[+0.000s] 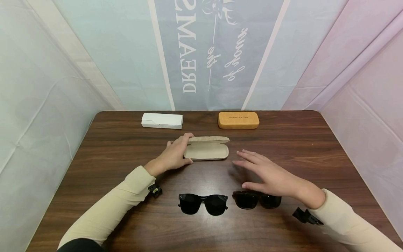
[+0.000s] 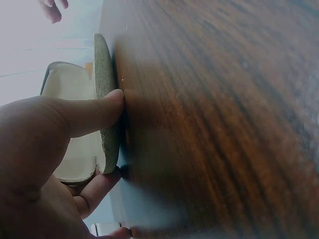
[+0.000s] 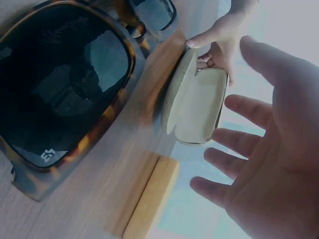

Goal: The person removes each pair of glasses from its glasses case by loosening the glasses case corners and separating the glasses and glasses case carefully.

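The beige glasses case [image 1: 206, 152] stands open on the table [image 1: 302, 150], its hollow towards the person and its lid tipped up at the far side. The left hand [image 1: 173, 154] grips the case's left end, thumb on the near rim and fingers behind. The right hand [image 1: 274, 174] is spread, holding nothing, to the right of the case and nearer the person; its thumb overlaps the tortoiseshell sunglasses [image 1: 250, 201] from above, though contact cannot be told. The black sunglasses [image 1: 203, 198] lie directly on the near side of the case, lenses towards the person.

Judging by this, the opening is done, while no glasses are in the case yet and both pairs remain out. Beyond the case, the white case [image 1: 162, 121] to its left and the tan case [image 1: 238, 120] to its right are closed, close to the table's far edge. Between the case and the black sunglasses runs bare wood, and more stretches to either side, so moving room looks ample
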The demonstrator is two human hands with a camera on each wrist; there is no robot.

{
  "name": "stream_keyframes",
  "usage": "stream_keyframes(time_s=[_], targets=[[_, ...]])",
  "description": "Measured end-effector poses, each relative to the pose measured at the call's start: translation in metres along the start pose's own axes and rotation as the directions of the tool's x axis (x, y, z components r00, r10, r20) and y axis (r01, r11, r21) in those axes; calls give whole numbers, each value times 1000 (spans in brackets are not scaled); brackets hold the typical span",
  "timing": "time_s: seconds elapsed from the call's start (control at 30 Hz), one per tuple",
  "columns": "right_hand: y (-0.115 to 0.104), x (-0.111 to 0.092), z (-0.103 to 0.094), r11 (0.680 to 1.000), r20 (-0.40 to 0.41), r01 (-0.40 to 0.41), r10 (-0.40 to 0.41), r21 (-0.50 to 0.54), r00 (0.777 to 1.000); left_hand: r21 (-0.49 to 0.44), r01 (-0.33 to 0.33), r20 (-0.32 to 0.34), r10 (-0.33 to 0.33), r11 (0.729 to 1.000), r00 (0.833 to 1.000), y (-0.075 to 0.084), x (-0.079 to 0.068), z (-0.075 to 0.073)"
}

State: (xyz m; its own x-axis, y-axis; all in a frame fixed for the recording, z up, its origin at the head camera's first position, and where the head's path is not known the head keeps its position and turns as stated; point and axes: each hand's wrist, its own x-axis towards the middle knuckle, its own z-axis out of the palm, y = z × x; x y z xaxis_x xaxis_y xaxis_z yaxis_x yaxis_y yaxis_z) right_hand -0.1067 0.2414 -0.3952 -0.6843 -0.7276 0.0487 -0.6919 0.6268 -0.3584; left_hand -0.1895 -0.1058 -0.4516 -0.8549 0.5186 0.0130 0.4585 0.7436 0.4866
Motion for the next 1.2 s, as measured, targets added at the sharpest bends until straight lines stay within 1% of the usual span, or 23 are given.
stream_keyframes(time_s=[0.23,0.4,0.6,0.7,1.2], targets=[[1,-2,1,1000,34,24,-25,16,999,3,1,2,-1,1000,1000,0,0,0],[-1,-1,2,1000,64,9,-10,17,998,2,-2,0,2,1000,1000,-1,0,1],[0,1,3,1000,59,3,-2,-11,998,3,-4,5,4,1000,1000,-1,0,1],[1,2,3,1000,58,6,-6,-9,998,2,-6,6,6,1000,1000,-2,0,1],[2,10,-1,1000,104,-22,22,5,994,6,-15,-2,15,1000,1000,-2,0,2]])
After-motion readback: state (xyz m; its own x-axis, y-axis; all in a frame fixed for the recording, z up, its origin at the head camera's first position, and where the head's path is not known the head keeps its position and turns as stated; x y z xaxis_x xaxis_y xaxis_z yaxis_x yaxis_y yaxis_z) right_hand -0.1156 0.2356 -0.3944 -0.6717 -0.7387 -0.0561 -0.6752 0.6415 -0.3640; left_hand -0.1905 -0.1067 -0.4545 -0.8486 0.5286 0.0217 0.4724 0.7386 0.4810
